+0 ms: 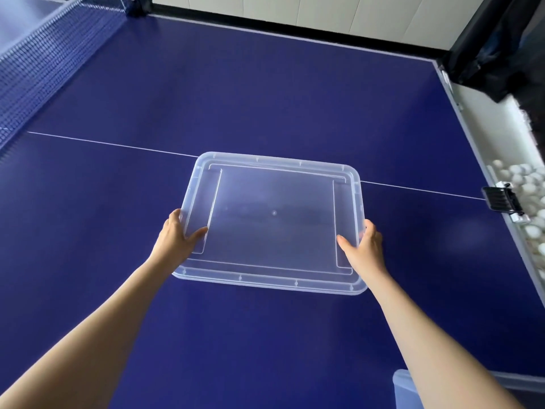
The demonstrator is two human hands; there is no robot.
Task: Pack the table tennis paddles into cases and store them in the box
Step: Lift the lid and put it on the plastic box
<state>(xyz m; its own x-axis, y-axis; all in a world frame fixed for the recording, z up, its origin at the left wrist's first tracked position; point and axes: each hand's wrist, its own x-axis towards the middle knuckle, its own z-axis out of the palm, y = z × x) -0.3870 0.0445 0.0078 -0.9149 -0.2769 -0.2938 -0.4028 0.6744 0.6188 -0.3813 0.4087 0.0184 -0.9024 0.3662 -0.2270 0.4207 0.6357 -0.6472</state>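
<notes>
A clear, rectangular plastic box lid [272,222] is held flat above the dark blue table tennis table [265,93], straight ahead of the person. The left hand [180,237] grips its left short edge and the right hand [361,246] grips its right short edge, thumbs on top, fingers curled under the rim, hands well apart. The lid's long axis runs left to right between the hands, roughly along the table's white centre line [112,145], each hand equally near. A pale blue plastic edge [405,382], possibly the box, shows at the table's near right edge, below the right forearm; whichever way the lid goes next, both hands must carry it together. No paddles or cases are visible.
</notes>
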